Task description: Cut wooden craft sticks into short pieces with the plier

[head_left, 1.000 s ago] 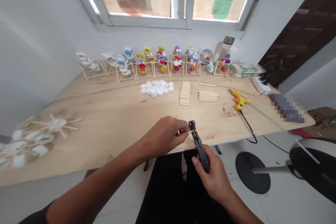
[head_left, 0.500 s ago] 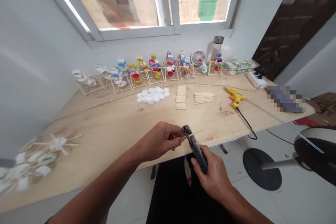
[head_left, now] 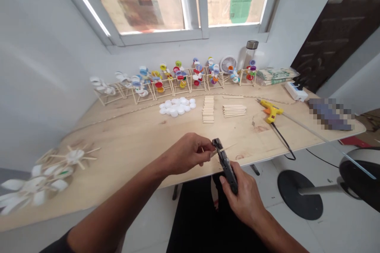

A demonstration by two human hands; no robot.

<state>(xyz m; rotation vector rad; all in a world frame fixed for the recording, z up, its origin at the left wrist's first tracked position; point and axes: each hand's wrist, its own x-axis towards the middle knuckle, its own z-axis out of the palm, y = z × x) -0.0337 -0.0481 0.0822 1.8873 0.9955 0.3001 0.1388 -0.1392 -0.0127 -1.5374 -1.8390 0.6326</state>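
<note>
My left hand [head_left: 190, 152] pinches a thin wooden stick [head_left: 230, 146] between thumb and fingertips, above the table's front edge. The stick runs through the jaws of dark pliers [head_left: 226, 164], and its free end pokes out on the right. My right hand [head_left: 245, 189] is wrapped round the handles of the pliers, which tilt up to the left. Beyond my hands lie a pile of white bottle caps [head_left: 177, 106], a column of short sticks [head_left: 208, 109] and a stack of longer sticks [head_left: 234, 110].
A yellow glue gun [head_left: 271, 111] with a black cord lies at the right. Colourful bottle-cap wheels on stick frames [head_left: 181, 77] line the back. White cap wheels [head_left: 34, 185] sit at the left. A power strip [head_left: 296, 91] and a floor fan [head_left: 299, 193] are on the right.
The view has swung slightly left, so the scene sits further right. Both hands keep their hold on the stick and the pliers, with little other movement.
</note>
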